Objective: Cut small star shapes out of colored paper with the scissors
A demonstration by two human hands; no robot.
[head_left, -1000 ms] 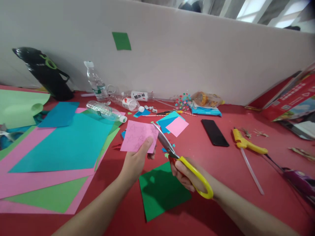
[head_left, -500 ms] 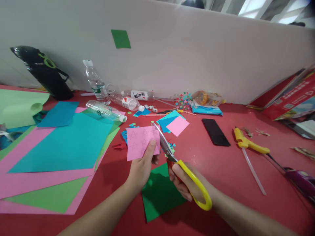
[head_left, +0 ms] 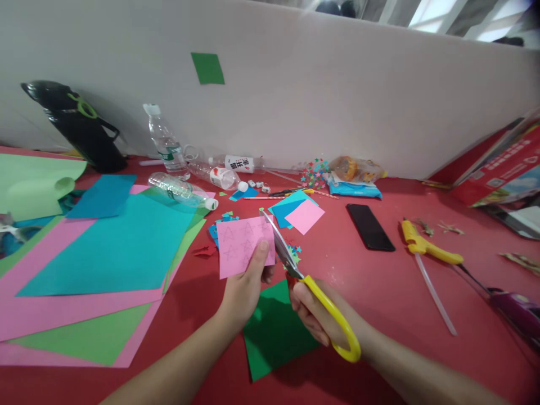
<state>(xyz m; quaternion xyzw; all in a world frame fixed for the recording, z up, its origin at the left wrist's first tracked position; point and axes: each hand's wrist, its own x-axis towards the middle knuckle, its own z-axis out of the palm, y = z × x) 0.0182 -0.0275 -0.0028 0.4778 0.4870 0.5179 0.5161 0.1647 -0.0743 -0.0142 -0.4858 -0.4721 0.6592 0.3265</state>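
Note:
My left hand [head_left: 247,289] pinches a small pink paper [head_left: 242,247] with stars drawn on it, held up over the red table [head_left: 379,281]. My right hand [head_left: 314,315] grips yellow-handled scissors [head_left: 310,284]. Their blades point up and left, and lie against the right edge of the pink paper. A dark green paper square [head_left: 274,332] lies on the table under both hands. Small cut paper stars [head_left: 295,253] are scattered just behind the blades.
Large teal, pink and green sheets [head_left: 105,253] cover the left. Plastic bottles [head_left: 181,188] and a black kettle [head_left: 78,124] stand by the white wall. A black phone [head_left: 370,226], a yellow glue gun [head_left: 426,244] and a purple tool [head_left: 517,312] lie to the right.
The pink paper has been turned and drawn closer to the scissors. The blades now meet its right edge. Both hands shifted slightly nearer to me.

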